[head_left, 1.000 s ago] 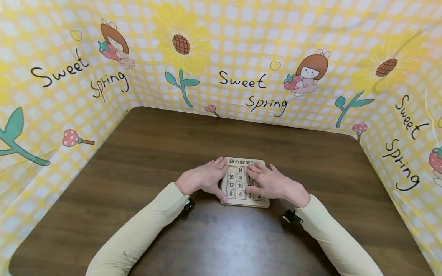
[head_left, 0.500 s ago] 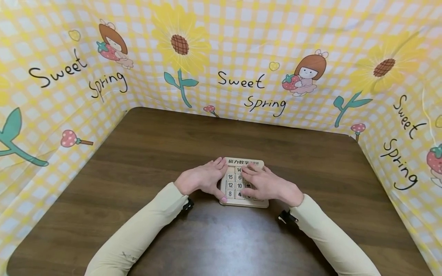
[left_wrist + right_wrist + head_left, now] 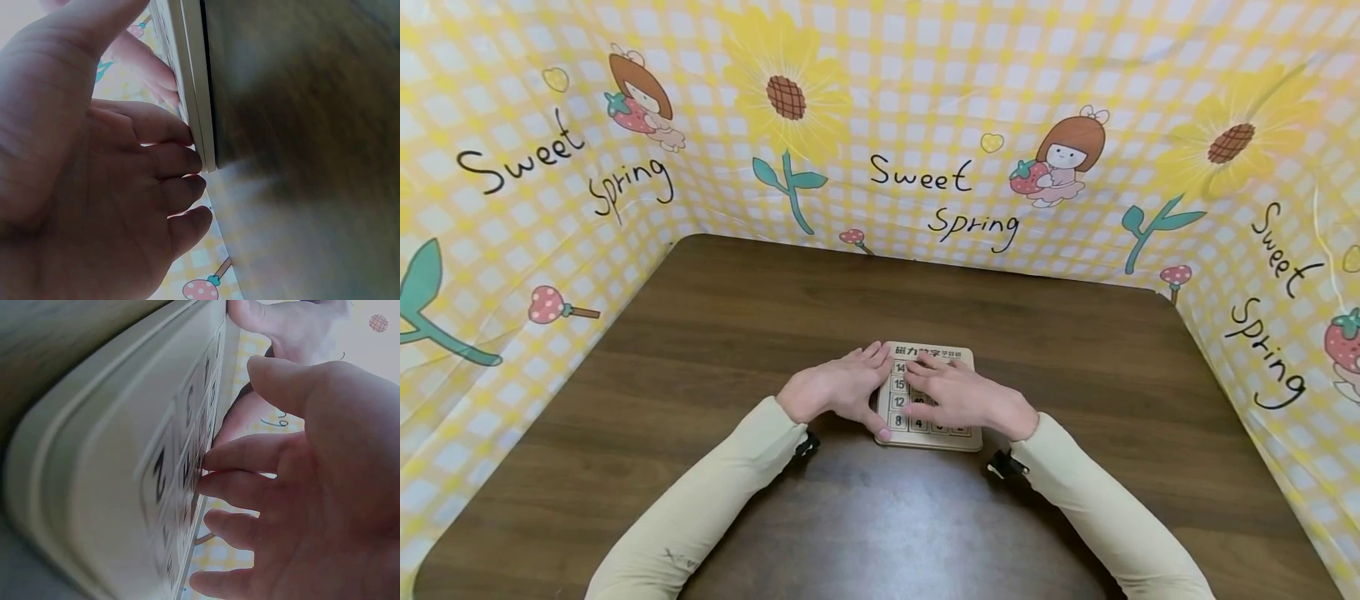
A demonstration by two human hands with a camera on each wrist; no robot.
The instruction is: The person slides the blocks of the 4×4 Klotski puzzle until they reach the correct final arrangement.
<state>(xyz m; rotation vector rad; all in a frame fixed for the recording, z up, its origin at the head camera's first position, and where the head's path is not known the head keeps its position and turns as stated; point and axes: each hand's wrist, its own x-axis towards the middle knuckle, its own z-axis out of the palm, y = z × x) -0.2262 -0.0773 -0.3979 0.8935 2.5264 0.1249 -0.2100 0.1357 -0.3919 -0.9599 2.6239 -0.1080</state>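
A pale number sliding puzzle [image 3: 925,440] lies flat on the table in the head view, with numbered square tiles in a frame. My left hand [image 3: 844,387] rests along its left edge, thumb on the near left corner and fingers at the far left corner. In the left wrist view, the fingertips [image 3: 190,187] are close to the board's edge. My right hand [image 3: 968,396] lies over the tiles from the right, its fairly straight fingers touching the upper left rows. It hides most of the middle and right tiles. The tile 14 [image 3: 900,367] sits in the top left place.
The brown wooden table [image 3: 820,292] carries the puzzle near its middle. Yellow checked cloth walls [image 3: 917,100] with printed flowers and lettering stand along the back and both sides. Each wrist wears a small black camera mount [image 3: 1006,465].
My right hand has slid to the left across the puzzle. The tile 14 has moved from the second place to the first in the top row. The left hand stays on the edge.
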